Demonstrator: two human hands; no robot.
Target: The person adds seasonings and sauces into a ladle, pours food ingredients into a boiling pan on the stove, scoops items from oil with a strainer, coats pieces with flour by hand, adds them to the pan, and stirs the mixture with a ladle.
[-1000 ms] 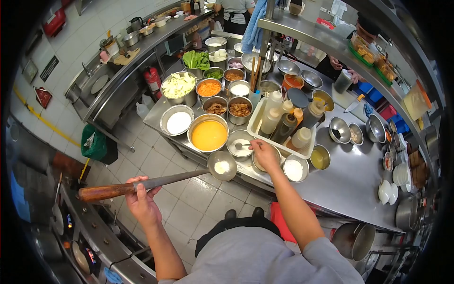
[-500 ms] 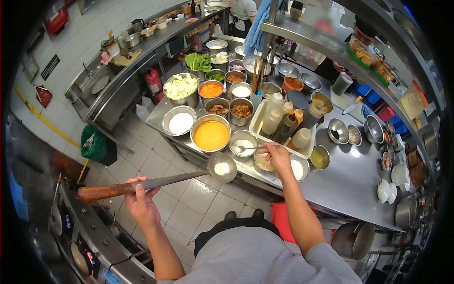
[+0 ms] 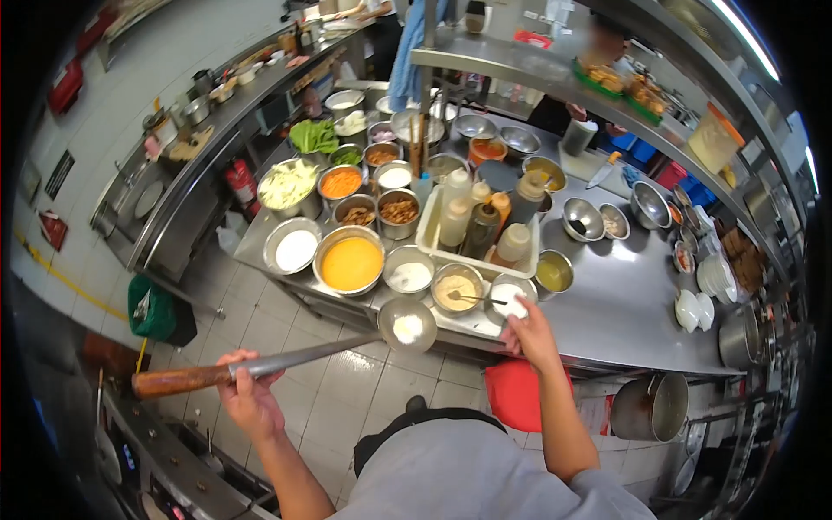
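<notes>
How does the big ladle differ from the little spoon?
The ladle is far larger than the spoon. The ladle's thick handle has a brown wooden grip, while the spoon's is thin and dark. The ladle holds some white stuff; the spoon's head is at the tan powder. Both are scoops on a handle.

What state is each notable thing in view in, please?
Ladle, held, white powder in its bowl.
Left hand, closed around the ladle's handle.
Spoon, head in tan powder.
Right hand, by the spoon's handle, grip unclear.
Yellow liquid, uncovered.
Squeeze bottles, upright.
Leafy greens, heaped, uncovered.
Blue cloth, hanging.
Knife, lying flat.
</notes>
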